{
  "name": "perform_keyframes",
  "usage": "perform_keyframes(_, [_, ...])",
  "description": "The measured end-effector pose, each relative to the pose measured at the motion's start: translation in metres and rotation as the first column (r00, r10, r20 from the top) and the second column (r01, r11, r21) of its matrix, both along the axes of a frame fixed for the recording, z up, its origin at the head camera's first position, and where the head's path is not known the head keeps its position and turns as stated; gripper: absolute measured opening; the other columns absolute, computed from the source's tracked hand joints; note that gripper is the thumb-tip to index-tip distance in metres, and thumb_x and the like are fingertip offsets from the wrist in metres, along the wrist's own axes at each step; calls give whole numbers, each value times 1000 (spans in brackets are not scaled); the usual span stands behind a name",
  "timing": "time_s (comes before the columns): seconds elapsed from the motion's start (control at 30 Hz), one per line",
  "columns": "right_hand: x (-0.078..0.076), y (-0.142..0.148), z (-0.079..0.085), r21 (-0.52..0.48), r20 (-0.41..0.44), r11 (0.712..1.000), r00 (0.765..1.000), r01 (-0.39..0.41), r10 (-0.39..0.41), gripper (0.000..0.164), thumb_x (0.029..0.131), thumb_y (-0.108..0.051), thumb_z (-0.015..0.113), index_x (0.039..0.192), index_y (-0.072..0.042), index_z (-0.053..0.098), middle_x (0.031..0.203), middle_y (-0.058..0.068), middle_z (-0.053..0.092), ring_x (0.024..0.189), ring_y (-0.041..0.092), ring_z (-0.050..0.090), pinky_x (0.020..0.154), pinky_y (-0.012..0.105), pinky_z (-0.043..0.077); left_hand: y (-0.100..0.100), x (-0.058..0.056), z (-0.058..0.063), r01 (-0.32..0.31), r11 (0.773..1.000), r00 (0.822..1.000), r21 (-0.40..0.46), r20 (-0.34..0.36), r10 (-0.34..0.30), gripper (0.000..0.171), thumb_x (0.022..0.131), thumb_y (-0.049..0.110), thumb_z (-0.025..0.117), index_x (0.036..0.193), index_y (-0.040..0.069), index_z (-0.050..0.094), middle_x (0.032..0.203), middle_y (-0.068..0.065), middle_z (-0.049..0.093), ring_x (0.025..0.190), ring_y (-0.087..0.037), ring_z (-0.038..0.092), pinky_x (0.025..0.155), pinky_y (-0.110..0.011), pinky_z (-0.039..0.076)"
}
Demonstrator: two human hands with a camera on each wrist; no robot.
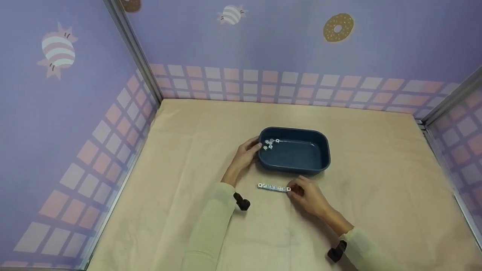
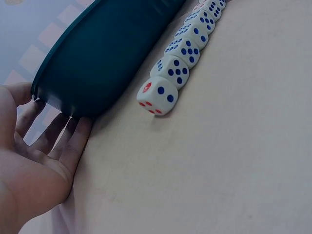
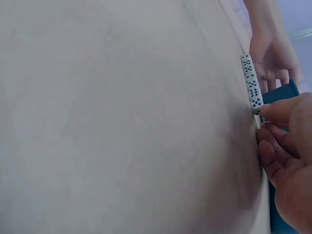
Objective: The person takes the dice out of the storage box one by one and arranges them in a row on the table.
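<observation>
A dark blue rectangular bin [image 1: 297, 170] stands on the cloth. My left hand [image 1: 244, 154] holds its left end, thumb at the rim and fingers against the outer wall, as the left wrist view [image 2: 44, 151] shows. Several white dice [image 1: 268, 144] lie inside at that end. In front of the bin runs a straight row of dice [image 1: 272, 187], touching side by side; the nearest die [image 2: 157, 96] in the left wrist view shows red and blue pips. At the row's right end my right hand [image 1: 307, 194] pinches the last die between thumb and fingertips.
A beige cloth [image 1: 196, 150] covers the table. Patterned purple panels [image 1: 263, 45] rise at the back and sides, with metal posts [image 1: 137, 49] at the corners. Dark wrist cameras [image 1: 242, 202] sit on both sleeves.
</observation>
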State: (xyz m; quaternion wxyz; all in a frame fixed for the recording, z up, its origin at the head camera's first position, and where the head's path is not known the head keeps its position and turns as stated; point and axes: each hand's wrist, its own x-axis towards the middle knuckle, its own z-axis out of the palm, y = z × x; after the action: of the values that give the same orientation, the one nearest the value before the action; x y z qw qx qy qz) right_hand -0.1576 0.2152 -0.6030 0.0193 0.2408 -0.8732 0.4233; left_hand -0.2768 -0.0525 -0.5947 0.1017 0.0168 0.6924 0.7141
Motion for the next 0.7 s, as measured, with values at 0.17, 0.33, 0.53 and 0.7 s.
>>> perform_keyframes(0.17, [-2,-1,-3,16,20,1000,1000,20,-21,17,90,-2,84,102,-12,75,95,-2,65,80,12,60,66,26,53,0,0,0,6,1000,1000,29,18,-7,49,110,24,61,158,13,52,161,-13,49,142,-34,54,109,-45,53])
perform_keyframes(0.33, [-3,-1,-7,-20,74,999,997,33,-32,18,90,-2,84,102,-12,76,93,-1,63,79,14,59,66,26,50,-1,-1,-1,-2,999,1000,35,12,1,48,110,22,61,156,13,54,159,-13,51,140,-34,56,108,-46,54])
perform_keyframes(0.53, [-5,-2,-10,-56,83,998,996,14,-9,19,88,0,84,102,-10,77,92,0,62,80,14,56,66,25,48,-1,-1,-2,-15,1000,1000,6,-3,15,47,109,23,62,155,13,55,159,-12,52,142,-32,55,110,-45,53])
perform_keyframes(0.7, [-4,-4,-12,-59,47,998,999,22,-20,19,87,-1,86,101,-10,78,91,2,62,78,13,56,65,24,48,1,0,-1,-18,999,1000,28,-7,18,47,109,21,62,155,12,55,159,-13,51,142,-33,53,110,-47,52])
